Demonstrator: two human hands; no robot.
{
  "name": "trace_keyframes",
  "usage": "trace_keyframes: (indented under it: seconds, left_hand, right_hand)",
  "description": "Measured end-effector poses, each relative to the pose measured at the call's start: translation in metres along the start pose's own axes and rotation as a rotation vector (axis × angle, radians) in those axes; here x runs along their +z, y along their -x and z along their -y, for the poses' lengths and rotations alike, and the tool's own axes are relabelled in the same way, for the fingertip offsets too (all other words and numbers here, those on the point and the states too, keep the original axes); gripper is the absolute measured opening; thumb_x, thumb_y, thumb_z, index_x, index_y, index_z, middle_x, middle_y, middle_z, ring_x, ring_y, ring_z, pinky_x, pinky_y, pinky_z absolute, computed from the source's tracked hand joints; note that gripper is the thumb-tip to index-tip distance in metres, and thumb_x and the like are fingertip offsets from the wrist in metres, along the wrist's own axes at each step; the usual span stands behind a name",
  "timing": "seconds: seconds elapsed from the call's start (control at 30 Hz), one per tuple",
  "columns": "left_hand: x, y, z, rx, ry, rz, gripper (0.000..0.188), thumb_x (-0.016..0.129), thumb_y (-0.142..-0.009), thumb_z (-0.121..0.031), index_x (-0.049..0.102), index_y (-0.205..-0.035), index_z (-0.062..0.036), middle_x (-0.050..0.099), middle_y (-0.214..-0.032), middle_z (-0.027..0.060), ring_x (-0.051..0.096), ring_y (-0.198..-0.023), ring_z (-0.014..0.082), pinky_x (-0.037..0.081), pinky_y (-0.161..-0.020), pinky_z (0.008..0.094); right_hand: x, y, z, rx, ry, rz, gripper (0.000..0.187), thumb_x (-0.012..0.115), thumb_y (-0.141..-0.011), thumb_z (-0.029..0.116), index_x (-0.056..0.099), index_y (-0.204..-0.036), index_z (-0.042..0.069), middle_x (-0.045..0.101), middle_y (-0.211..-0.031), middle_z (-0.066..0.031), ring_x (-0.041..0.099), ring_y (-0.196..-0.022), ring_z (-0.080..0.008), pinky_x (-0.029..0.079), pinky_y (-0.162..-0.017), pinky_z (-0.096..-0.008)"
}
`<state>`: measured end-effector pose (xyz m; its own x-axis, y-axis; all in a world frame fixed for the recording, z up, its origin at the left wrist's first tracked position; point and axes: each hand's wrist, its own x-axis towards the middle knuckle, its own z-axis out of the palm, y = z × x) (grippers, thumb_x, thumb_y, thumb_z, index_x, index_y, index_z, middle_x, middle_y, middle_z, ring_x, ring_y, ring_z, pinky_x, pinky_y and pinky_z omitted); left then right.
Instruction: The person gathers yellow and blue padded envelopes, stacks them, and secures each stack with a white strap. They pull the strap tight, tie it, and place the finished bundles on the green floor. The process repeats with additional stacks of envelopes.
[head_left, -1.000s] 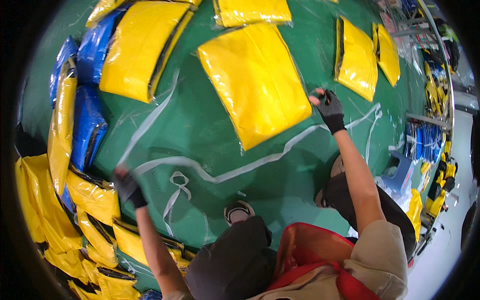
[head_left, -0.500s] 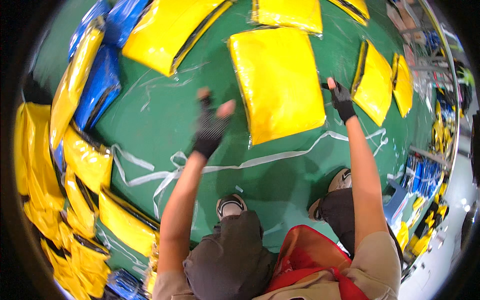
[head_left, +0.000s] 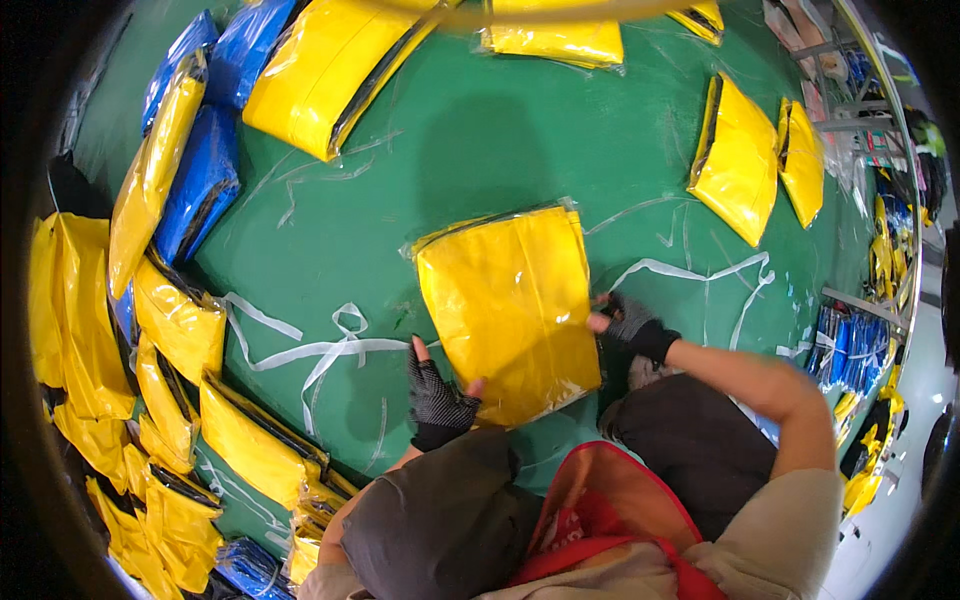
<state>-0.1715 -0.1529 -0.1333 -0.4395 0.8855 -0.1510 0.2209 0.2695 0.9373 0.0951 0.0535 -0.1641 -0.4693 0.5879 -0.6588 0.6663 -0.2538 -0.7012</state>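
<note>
A folded yellow bundle in clear plastic wrap (head_left: 508, 315) is in front of my knees, with a dark edge along its far side. My left hand (head_left: 440, 400), in a black fingerless glove, is at its near left corner. The left index finger is stretched out beside the bundle and the thumb touches its edge; the other fingers are partly hidden. At the bundle's right edge is my right hand (head_left: 632, 325), gloved the same way. Its thumb and fingertips close on that edge, and part of the hand is in shadow.
Yellow wrapped bundles (head_left: 170, 310) and blue ones (head_left: 200, 180) are piled along the left. More yellow bundles (head_left: 735, 160) lie far ahead and to the right. A loose white strap (head_left: 350, 347) trails across the green floor (head_left: 480, 150). Metal racks (head_left: 860, 120) stand at the right rim.
The yellow bundle has come nearer to my body and turned slightly. Both hands have drawn back toward my knees with it; the left now touches its edge, the right has closed on it.
</note>
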Motion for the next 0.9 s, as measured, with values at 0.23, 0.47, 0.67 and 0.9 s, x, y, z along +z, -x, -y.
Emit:
trace_keyframes:
  seconds: [0.23,0.47,0.67,0.9]
  left_hand:
    - [0.051,-0.110,-0.081,0.444,-0.945,0.225,0.076,0.056,-0.074,-0.047,0.033,-0.130,-0.0018,0.026,-0.135,0.0274,0.019,-0.126,0.0466,0.009,-0.101,0.0590]
    - [0.064,-0.119,-0.045,0.326,-0.901,0.304,0.078,0.041,-0.076,-0.064,0.034,-0.130,-0.0086,0.024,-0.135,0.0306,0.019,-0.126,0.0476,0.003,-0.099,0.0629]
    - [0.063,-0.121,-0.032,0.321,-0.960,0.294,0.077,0.043,-0.075,-0.062,0.038,-0.127,-0.0059,0.034,-0.129,0.0267,0.029,-0.120,0.0454,0.011,-0.097,0.0629]
    - [0.070,-0.114,-0.027,0.226,-0.807,0.244,0.077,0.054,-0.069,-0.053,0.035,-0.131,-0.0126,0.030,-0.134,0.0216,0.021,-0.128,0.0403,0.006,-0.100,0.0604]
  right_hand:
    - [-0.106,-0.075,0.088,-0.158,0.807,-0.218,0.039,0.043,-0.083,0.036,0.054,-0.104,0.005,0.057,-0.097,-0.0210,0.055,-0.091,-0.0359,0.044,-0.078,-0.0431]
    - [-0.105,-0.140,0.079,-0.658,0.934,-0.462,0.059,0.048,-0.081,0.033,0.034,-0.128,0.001,0.042,-0.122,-0.0243,0.040,-0.113,-0.0396,0.031,-0.097,-0.0454]
    - [-0.007,-0.095,0.151,-0.974,0.767,0.179,0.095,0.062,-0.066,0.058,0.027,-0.132,-0.001,0.031,-0.132,-0.0248,0.029,-0.124,-0.0381,0.019,-0.104,-0.0465]
    - [0.015,-0.106,0.122,-1.102,0.680,0.192,0.077,0.065,-0.063,0.054,0.046,-0.116,0.001,0.051,-0.110,-0.0180,0.046,-0.106,-0.0344,0.033,-0.093,-0.0441]
